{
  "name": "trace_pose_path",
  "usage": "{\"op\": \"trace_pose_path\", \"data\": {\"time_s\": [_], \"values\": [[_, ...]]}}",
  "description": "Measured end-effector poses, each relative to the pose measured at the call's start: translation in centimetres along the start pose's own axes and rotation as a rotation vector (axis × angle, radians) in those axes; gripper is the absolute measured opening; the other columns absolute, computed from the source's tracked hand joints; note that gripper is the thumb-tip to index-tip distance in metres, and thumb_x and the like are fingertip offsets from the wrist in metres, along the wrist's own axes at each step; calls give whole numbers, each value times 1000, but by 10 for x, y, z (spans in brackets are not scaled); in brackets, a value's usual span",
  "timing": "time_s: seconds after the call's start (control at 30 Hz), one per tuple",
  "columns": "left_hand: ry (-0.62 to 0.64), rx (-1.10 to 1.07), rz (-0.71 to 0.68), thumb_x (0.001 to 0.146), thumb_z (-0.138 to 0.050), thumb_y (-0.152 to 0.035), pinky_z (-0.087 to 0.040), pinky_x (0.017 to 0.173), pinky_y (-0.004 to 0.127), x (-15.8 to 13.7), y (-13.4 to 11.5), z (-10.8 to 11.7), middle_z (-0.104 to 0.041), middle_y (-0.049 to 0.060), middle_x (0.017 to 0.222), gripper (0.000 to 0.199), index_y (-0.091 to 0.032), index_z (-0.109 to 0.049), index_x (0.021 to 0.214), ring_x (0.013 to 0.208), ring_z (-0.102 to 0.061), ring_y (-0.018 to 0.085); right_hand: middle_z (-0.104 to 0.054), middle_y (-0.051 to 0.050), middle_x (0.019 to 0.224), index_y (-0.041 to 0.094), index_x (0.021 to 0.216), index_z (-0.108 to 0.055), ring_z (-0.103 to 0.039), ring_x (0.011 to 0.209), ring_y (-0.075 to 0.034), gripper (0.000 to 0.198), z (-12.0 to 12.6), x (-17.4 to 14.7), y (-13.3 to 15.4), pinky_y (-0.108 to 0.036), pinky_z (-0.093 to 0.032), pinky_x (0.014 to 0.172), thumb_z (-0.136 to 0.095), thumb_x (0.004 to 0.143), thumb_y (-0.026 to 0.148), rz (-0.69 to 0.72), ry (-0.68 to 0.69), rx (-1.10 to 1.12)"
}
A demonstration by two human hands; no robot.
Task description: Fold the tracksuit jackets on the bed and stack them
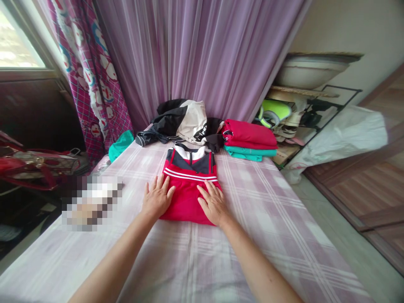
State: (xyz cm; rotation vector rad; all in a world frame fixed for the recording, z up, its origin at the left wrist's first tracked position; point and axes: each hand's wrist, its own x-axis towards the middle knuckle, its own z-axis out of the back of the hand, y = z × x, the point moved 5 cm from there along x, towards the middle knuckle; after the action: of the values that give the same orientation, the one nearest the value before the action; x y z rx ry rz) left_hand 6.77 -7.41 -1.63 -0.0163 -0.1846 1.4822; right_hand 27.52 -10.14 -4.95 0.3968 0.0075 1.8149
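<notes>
A: Head view. Where's the jacket?
B: Red jacket [189, 200], folded, flat on the checked cloth [268, 256], collar end away from the person. Two white stripes across it.
A: Hands?
B: Left hand [157, 198] lies on its left edge, right hand [214, 203] on its right edge. Palms down, fingers slightly apart, both thumbs pointing inward. Nothing gripped.
A: Around it?
B: Black-and-white clothing [192, 120] heaped just beyond the collar. Far right: folded red clothes [252, 134] on top of folded teal clothes [251, 153].
A: Containers?
B: White basin [311, 72] up on the rack [345, 103], woven cover [326, 55] over its top, so contents hidden. Rack below holds a bright green visor [279, 109] and shoes [288, 129]. White plastic bag [353, 130] beside the rack; can't tell what's inside. Red handbag [47, 166] off the left side, contents not readable.
</notes>
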Motion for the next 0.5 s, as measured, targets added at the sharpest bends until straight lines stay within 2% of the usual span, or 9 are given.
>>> {"op": "trace_pose_path", "data": {"time_s": [0.03, 0.1, 0.17, 0.23, 0.3, 0.4, 0.5], "values": [[-53, 15, -21, 99, -34, -45, -23, 119, 60, -5, -12, 6, -33, 11, 159, 58, -17, -44, 149, 149, -26, 33, -32, -9, 160, 31, 146, -48, -30, 146, -26, 48, -1, 0, 1, -49, -28, 116, -42, 99, 37, -4, -4, -1], [-142, 9, -152, 99, -35, -46, -20, 121, 56, -14, -46, 13, -36, 12, 158, 57, -15, -47, 146, 149, -25, 31, -33, -10, 160, 30, 147, -48, -29, 147, -27, 48, -4, 0, 1, -50, -28, 116, -41, 99, 38, -8, -3, 1], [-130, -35, -306, 100, -34, -44, -23, 122, 52, -19, -80, 9, -40, 8, 157, 54, -19, -48, 146, 148, -30, 27, -34, -10, 159, 30, 147, -46, -29, 147, -27, 49, -7, 0, 0, -50, -29, 115, -40, 100, 37, -13, 7, 6], [-75, -61, -326, 101, -32, -44, -27, 120, 53, -17, -94, -2, -43, 6, 155, 52, -22, -49, 145, 146, -34, 26, -36, -10, 159, 30, 147, -47, -31, 146, -26, 48, -8, -1, -2, -49, -30, 115, -40, 100, 35, -14, 5, 6], [-52, -62, -281, 101, -31, -43, -30, 118, 53, -13, -85, -14, -42, 5, 156, 51, -26, -47, 146, 145, -35, 26, -36, -9, 158, 30, 145, -49, -32, 145, -26, 47, -6, -1, -2, -48, -30, 116, -43, 99, 33, -3, -16, 1], [-84, -48, -273, 100, -34, -45, -33, 118, 50, -9, -52, -21, -39, 5, 157, 52, -27, -43, 149, 146, -35, 25, -37, -10, 158, 29, 144, -51, -33, 145, -26, 47, -1, -1, 0, -47, -30, 116, -46, 98, 33, 14, -36, 0], [-106, -60, -308, 99, -36, -49, -33, 118, 49, -12, -17, -21, -42, 8, 155, 57, -22, -42, 150, 145, -36, 28, -37, -10, 158, 28, 145, -51, -33, 145, -26, 48, 2, -1, 2, -47, -30, 116, -46, 98, 33, 14, -31, 11]]}}
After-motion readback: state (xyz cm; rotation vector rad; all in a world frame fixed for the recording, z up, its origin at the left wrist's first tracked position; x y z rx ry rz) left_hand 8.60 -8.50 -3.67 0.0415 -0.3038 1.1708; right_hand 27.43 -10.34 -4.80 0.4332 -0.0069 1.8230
